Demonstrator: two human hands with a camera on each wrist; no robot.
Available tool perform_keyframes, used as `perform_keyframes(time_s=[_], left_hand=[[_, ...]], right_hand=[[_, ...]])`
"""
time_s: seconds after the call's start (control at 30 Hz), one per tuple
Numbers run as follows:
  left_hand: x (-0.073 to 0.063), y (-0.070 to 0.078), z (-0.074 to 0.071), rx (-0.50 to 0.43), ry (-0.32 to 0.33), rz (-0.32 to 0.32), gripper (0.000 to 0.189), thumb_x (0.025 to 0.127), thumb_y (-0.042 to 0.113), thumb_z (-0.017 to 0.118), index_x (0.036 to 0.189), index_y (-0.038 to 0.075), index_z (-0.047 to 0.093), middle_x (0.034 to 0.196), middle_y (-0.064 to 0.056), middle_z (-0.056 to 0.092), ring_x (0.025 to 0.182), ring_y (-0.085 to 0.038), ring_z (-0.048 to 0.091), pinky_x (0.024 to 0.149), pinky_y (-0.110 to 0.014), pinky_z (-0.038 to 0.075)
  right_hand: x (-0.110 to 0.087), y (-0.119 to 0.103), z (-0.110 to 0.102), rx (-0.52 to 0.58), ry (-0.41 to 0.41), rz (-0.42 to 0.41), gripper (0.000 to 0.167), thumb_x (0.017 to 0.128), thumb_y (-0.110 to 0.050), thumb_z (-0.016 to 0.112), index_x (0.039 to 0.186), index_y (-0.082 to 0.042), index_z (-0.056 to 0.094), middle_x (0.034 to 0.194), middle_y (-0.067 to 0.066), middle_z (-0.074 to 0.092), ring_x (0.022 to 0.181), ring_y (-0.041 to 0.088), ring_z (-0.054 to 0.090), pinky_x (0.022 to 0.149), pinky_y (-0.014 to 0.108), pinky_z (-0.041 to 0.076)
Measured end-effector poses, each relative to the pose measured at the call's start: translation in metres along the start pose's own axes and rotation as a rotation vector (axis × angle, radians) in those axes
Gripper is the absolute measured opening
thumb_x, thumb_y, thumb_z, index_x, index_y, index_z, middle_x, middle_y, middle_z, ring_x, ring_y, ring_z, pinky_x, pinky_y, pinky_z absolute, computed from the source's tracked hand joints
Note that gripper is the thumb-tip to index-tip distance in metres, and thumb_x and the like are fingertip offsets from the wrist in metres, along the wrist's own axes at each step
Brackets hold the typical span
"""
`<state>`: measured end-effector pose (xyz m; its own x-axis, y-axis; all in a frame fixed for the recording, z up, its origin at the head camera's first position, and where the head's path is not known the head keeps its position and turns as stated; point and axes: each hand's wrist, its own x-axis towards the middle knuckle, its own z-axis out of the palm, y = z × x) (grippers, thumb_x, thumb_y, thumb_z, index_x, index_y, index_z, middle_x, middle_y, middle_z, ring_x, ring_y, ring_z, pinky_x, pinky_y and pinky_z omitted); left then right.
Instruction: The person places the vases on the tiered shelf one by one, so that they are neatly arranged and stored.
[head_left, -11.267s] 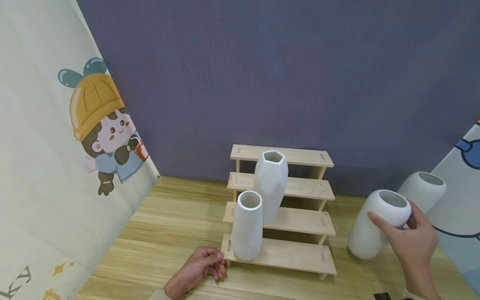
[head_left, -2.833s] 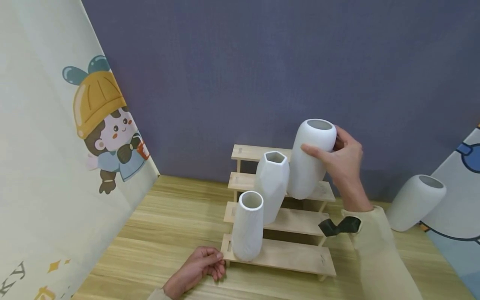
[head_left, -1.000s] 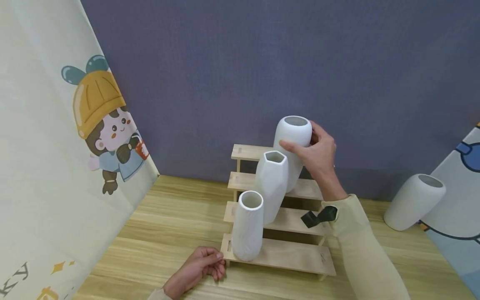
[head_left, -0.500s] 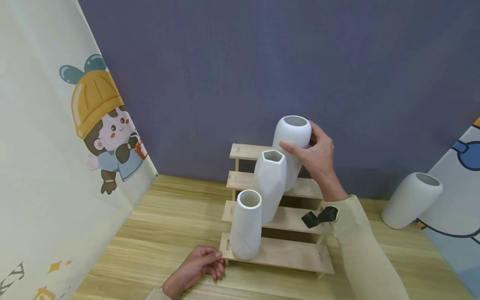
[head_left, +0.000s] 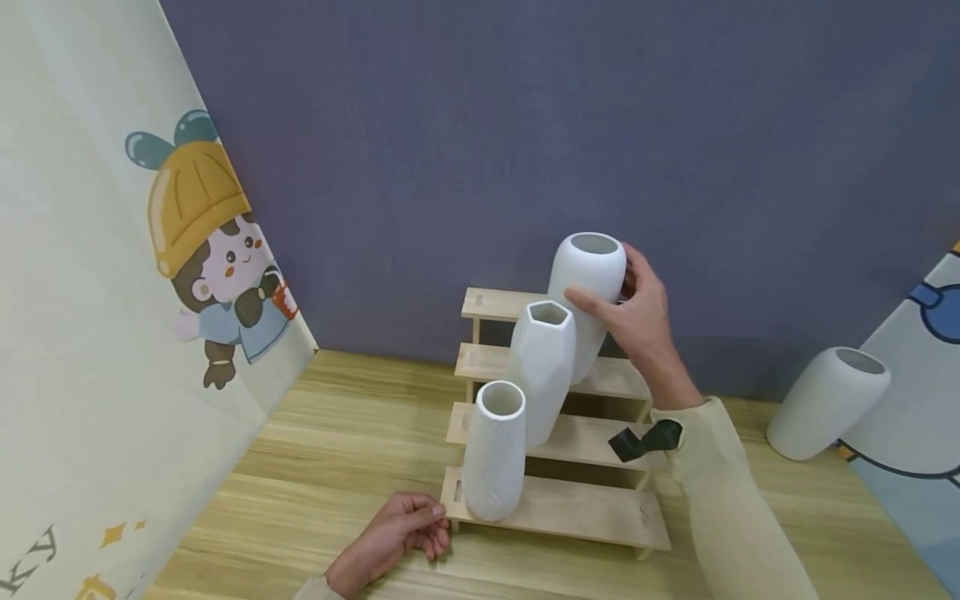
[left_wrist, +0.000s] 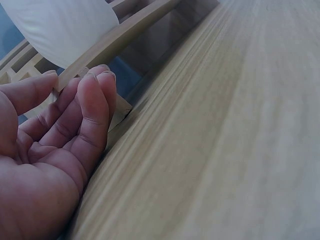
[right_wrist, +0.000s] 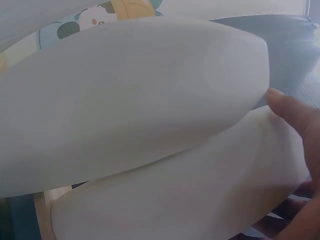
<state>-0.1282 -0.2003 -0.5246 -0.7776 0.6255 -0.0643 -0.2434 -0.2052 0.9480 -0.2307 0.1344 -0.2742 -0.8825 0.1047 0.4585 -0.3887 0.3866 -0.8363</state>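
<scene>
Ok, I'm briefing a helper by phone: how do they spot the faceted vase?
In front of the dark backdrop, find the wooden stepped stand. On its second step from the bottom stands the faceted vase. Its flat planes and angular mouth set it apart from the round-mouthed front vase and back vase.

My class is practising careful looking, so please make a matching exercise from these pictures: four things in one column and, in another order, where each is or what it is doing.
Column one
1. Right hand
2. Five-sided vase
3. Cartoon figure
4. Left hand

Column two
A. Standing on the second step from the bottom
B. At the left end of the lowest step
C. On the pale backdrop at the left
D. Gripping a round-mouthed vase

Right pairs: 1-D, 2-A, 3-C, 4-B
</scene>
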Motion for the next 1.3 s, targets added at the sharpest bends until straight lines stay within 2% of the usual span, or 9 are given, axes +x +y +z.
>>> perform_keyframes(time_s=[0.2,0.3,0.4,0.43,0.57,0.7,0.83,0.97,1.3], left_hand=[[0.001,-0.001,0.0,-0.006,-0.007,0.004,0.023,0.105,0.014,0.048,0.092,0.011,0.067,0.081,0.006,0.076,0.071,-0.003,0.071,0.062,-0.017,0.058],[0.001,-0.001,0.0,-0.005,-0.005,0.005,0.024,0.105,0.014,0.048,0.092,0.011,0.067,0.081,0.006,0.076,0.071,-0.003,0.071,0.062,-0.017,0.058],[0.0,0.0,0.001,0.001,0.001,0.002,0.023,0.105,0.014,0.048,0.092,0.011,0.067,0.081,0.006,0.076,0.071,-0.003,0.071,0.062,-0.017,0.058],[0.0,0.0,0.001,0.003,0.002,0.002,0.023,0.105,0.015,0.048,0.092,0.011,0.067,0.081,0.006,0.076,0.071,-0.003,0.071,0.062,-0.017,0.058],[-0.001,0.001,0.002,0.007,0.004,0.005,0.022,0.105,0.015,0.049,0.092,0.011,0.066,0.081,0.007,0.076,0.071,-0.002,0.07,0.062,-0.017,0.058],[-0.001,0.001,0.002,0.006,0.001,0.008,0.022,0.105,0.014,0.048,0.092,0.011,0.066,0.081,0.007,0.076,0.071,-0.002,0.071,0.062,-0.017,0.058],[-0.001,0.001,0.002,0.006,-0.001,0.006,0.022,0.105,0.014,0.048,0.092,0.011,0.066,0.081,0.007,0.076,0.071,-0.002,0.071,0.063,-0.017,0.058],[0.0,0.001,0.002,0.009,0.002,0.003,0.022,0.105,0.014,0.048,0.092,0.012,0.066,0.081,0.007,0.076,0.071,-0.002,0.07,0.063,-0.017,0.058],[0.012,0.0,0.008,0.002,0.022,0.01,0.023,0.105,0.014,0.048,0.093,0.012,0.067,0.081,0.007,0.076,0.072,-0.002,0.071,0.063,-0.017,0.058]], right_hand=[[-0.003,0.0,-0.006,0.05,-0.004,0.027,0.085,0.084,-0.026,0.081,0.154,-0.019,0.034,0.144,0.011,0.058,0.116,0.02,0.058,0.087,0.022,0.051],[-0.006,0.001,-0.011,0.068,0.004,0.04,0.083,0.085,-0.026,0.08,0.154,-0.02,0.034,0.147,0.011,0.056,0.123,0.022,0.058,0.097,0.033,0.055],[-0.009,0.001,-0.015,0.082,0.02,0.056,0.083,0.085,-0.025,0.08,0.154,-0.02,0.035,0.15,0.011,0.053,0.132,0.027,0.054,0.108,0.05,0.049],[-0.01,0.002,-0.017,0.087,0.027,0.062,0.082,0.085,-0.025,0.081,0.153,-0.021,0.035,0.151,0.01,0.052,0.134,0.027,0.053,0.11,0.051,0.048],[-0.014,0.005,-0.022,0.099,0.048,0.081,0.081,0.085,-0.024,0.081,0.152,-0.022,0.037,0.151,0.008,0.053,0.131,0.02,0.056,0.101,0.031,0.053],[-0.017,0.011,-0.027,0.142,0.057,0.079,0.08,0.085,-0.021,0.081,0.152,-0.022,0.038,0.15,0.009,0.054,0.123,0.009,0.059,0.087,0.011,0.052],[-0.022,0.016,-0.033,0.167,0.068,0.061,0.077,0.085,-0.018,0.08,0.151,-0.022,0.039,0.15,0.012,0.053,0.116,0.001,0.061,0.084,0.007,0.052],[-0.028,0.022,-0.04,0.127,0.084,0.041,0.072,0.089,-0.019,0.076,0.15,-0.022,0.039,0.149,0.012,0.054,0.114,-0.002,0.061,0.085,0.006,0.052],[-0.028,0.047,-0.061,0.059,0.111,0.065,0.07,0.09,-0.022,0.076,0.15,-0.024,0.04,0.145,0.003,0.059,0.113,-0.006,0.06,0.085,0.005,0.049]])
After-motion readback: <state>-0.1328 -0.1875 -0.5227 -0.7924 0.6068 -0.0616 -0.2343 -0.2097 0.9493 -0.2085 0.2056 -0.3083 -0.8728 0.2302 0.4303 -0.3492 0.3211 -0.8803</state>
